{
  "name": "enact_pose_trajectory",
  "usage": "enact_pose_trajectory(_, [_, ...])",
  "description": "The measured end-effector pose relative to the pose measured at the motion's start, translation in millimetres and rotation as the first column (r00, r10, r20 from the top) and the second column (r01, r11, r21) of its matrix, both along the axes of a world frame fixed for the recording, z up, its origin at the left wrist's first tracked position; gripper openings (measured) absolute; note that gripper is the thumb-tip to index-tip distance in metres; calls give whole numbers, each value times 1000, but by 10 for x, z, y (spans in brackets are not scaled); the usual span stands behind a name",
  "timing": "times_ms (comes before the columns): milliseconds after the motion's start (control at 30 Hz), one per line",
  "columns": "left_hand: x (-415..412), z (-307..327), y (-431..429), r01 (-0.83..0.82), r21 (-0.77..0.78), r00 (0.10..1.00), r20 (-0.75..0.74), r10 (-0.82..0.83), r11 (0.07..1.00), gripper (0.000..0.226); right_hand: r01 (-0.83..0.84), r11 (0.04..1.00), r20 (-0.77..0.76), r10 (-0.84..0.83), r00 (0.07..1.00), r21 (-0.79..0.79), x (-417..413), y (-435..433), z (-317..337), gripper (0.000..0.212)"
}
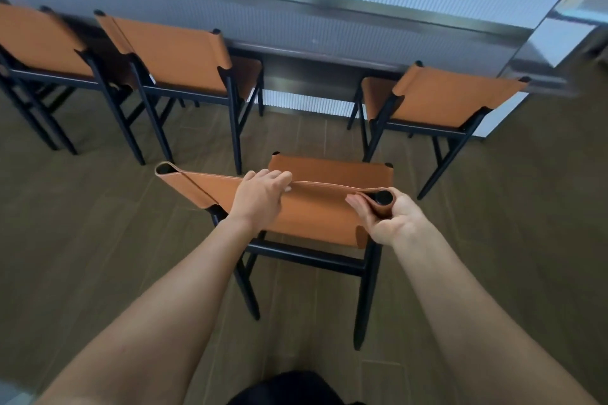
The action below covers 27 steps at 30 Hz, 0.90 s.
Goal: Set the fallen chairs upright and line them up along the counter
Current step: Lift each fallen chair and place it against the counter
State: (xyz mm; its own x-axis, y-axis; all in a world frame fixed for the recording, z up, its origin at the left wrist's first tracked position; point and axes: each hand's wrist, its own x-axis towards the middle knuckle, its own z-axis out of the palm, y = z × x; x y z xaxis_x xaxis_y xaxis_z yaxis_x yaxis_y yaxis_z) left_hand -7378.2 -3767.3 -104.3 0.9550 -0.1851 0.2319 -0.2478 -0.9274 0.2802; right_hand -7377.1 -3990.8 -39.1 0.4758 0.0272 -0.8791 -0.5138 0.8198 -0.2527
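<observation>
I am reading the head view from left to right. The far-left chair [36,39] is standing upright, its tan backrest toward me, facing the counter [296,10]. The second chair [171,56] is standing just beside it, upright, its seat reaching under the counter edge. The left hand [260,200] is lying over the top edge of the held chair [312,217], fingers curling over the leather. The held chair is standing upright on the wood-plank floor [98,223], well back from the counter, facing the gap between the second chair and the right-hand chair [447,99]. The right hand [391,217] is clamping the backrest's right post, fingers wrapping the leather sleeve. The hands are sitting apart, one mid-backrest, one at the corner. The right-hand chair is standing upright against the counter
</observation>
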Motion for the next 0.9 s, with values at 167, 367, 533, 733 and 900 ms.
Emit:
enact_pose_trajectory(167, [76, -14, -307, 58, 62, 997, 40, -61, 996, 14, 38, 999, -35, -37, 999, 23, -21, -322, -74, 42])
enact_pose_trajectory(367, [48, -116, -522, 122, 50, 989, 77, -126, 991, 25, 28, 999, -35, -29, 999, -21, -112, -538, -136, 36])
enact_pose_trajectory(533, [19, -191, -784, 255, 12, 967, -10, -255, 967, 18, 90, 993, -75, -96, 993, -80, -281, -806, -258, 34])
enact_pose_trajectory(733, [-60, -242, -1249, 369, 42, 924, -127, -361, 928, 23, 174, 980, -139, -187, 973, -97, -475, -1265, -485, 37])
enact_pose_trajectory(900, [-127, -277, -1552, 434, 65, 889, -193, -415, 899, 22, 208, 975, -162, -218, 962, -76, -686, -1517, -702, 43])
